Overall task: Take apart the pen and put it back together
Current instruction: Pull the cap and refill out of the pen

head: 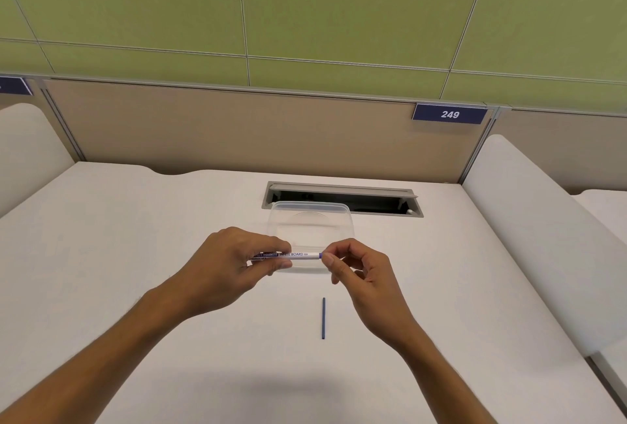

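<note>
A white whiteboard marker pen with blue print lies level in the air between both hands, above the desk. My left hand grips its left part, fingers curled round the barrel. My right hand pinches the pen's blue right end with thumb and forefinger. A thin dark blue rod, a loose part of the pen, lies on the white desk just in front of my hands, pointing away from me.
A clear plastic container stands behind the hands. Behind it an open cable slot is set into the desk. A beige partition with a "249" sign closes the back; white side dividers flank the desk.
</note>
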### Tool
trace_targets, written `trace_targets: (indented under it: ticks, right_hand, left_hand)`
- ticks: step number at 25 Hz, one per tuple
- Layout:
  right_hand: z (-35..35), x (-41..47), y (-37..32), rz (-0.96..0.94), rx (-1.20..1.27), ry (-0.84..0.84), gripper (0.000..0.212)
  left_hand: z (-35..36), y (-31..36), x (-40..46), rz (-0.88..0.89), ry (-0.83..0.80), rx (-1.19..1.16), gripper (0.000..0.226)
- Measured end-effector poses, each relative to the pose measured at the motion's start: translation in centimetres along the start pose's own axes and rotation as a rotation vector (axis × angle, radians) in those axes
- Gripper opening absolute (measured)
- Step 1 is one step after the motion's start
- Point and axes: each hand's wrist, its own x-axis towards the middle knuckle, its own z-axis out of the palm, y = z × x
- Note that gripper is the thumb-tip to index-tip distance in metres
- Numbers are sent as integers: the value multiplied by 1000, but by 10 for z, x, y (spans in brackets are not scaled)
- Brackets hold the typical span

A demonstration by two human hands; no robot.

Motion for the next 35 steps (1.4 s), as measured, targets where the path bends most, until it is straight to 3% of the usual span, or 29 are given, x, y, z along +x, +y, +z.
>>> trace_targets:
  ticks: [4,9,15,26,29,35]
  right_hand:
    - [0,0,-2,-2,7,9,5]
    - [3,1,-1,4,-11,27,21]
    - [-3,4,-1,3,-53,-39,16]
    - [-4,2,0,15,-8,-7,1]
    - [-2,2,1,28,-33,-28,13]
    - [-8,3,1,-5,-47,-39,7]
  left_hand:
    - [-1,1,1,5,1,21,12]
    - [-1,4,-1,7,8,23,15]
    - [-2,1,0,-14,8,-2,17]
    - [-2,-4,-3,-37,-18,-25,14]
    - [-2,-5,-3,-41,-13,-26,11]
    - [-4,-13,-3,-48,-52,-42,5]
